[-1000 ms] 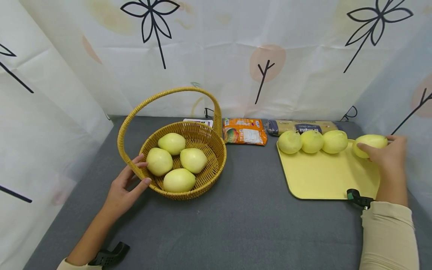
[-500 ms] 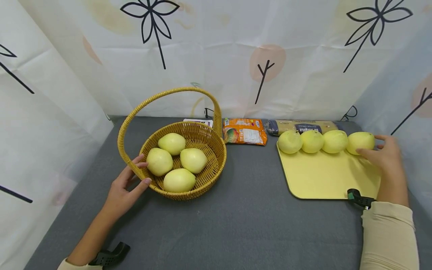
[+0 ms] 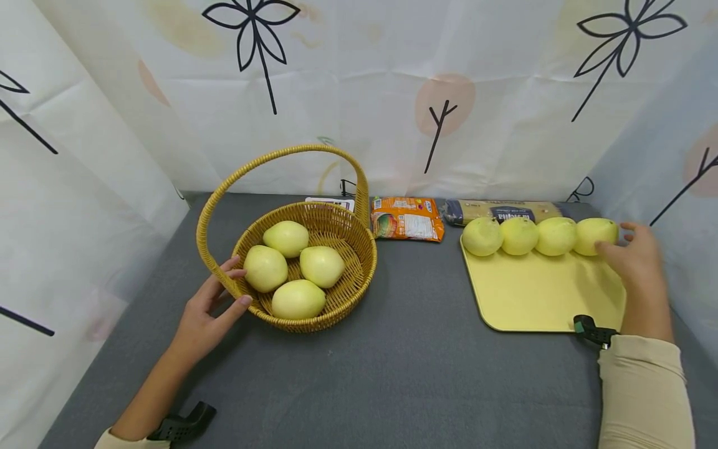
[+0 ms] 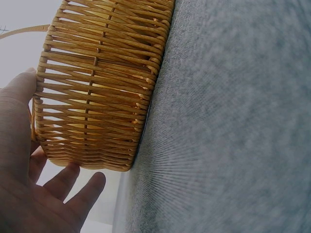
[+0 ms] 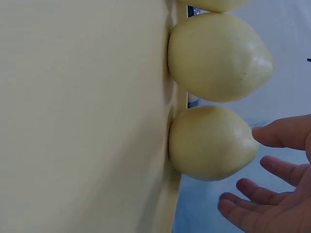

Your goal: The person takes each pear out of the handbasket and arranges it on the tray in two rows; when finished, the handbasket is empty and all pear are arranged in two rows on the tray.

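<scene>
A round wicker basket point(image 3: 359, 293) with a tall hoop handle stands at left, with several smooth pale yellow fruits point(image 3: 298, 300), tapered at one end, inside. My left hand point(image 3: 204, 321) holds its left rim by the handle's foot; two fingers reach over the rim and the thumb lies in front. In the left wrist view, its other fingers spread beside the woven wall point(image 4: 97, 97). On the right, more fruits point(image 3: 518, 236) form a row along the far edge of a yellow tray point(image 3: 544, 299). My right hand point(image 3: 636, 255), fingers apart, has its thumb tip at the row's rightmost fruit point(image 5: 211, 143).
Behind the tray lies a long yellowish packet point(image 3: 505, 210), beside an orange snack bag point(image 3: 407, 219). A white label point(image 3: 331, 203) shows behind the basket. Patterned cloth point(image 3: 387, 106) walls the grey table point(image 3: 415, 374) at the back and both sides.
My right hand has moved the rightmost fruit left against the row, then loosened its fingers from it. My left hand and the basket have stayed in place.
</scene>
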Demonstrator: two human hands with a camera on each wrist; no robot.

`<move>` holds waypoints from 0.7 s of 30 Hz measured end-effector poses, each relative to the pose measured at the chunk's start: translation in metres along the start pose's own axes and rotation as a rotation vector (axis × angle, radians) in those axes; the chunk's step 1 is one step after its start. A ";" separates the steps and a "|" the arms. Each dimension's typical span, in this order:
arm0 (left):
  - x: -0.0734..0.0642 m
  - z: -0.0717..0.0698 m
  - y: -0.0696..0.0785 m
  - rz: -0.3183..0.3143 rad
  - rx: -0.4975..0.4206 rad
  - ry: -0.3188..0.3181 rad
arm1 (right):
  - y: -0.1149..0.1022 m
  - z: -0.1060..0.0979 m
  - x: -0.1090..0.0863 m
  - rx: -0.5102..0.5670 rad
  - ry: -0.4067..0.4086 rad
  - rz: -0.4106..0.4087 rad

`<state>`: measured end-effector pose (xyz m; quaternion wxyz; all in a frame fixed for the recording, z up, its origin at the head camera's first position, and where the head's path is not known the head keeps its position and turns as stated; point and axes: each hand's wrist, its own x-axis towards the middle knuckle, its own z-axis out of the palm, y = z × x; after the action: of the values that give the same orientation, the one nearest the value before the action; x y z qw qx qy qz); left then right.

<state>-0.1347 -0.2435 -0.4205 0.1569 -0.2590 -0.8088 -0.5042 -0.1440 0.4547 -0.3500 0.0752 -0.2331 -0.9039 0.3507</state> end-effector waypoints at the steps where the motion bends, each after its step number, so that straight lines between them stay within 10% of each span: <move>1: 0.000 0.000 0.000 0.000 -0.001 -0.001 | -0.005 0.001 -0.002 -0.004 0.020 -0.009; 9: 0.001 0.000 -0.001 0.009 0.005 0.000 | -0.066 0.022 -0.029 0.002 0.074 -0.253; 21: 0.001 -0.001 -0.001 0.012 0.003 -0.004 | -0.153 0.106 -0.071 0.082 -0.189 -0.806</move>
<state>-0.1357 -0.2443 -0.4205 0.1590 -0.2646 -0.8083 -0.5014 -0.1697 0.2586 -0.3240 0.1322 0.1759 -0.9110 0.3489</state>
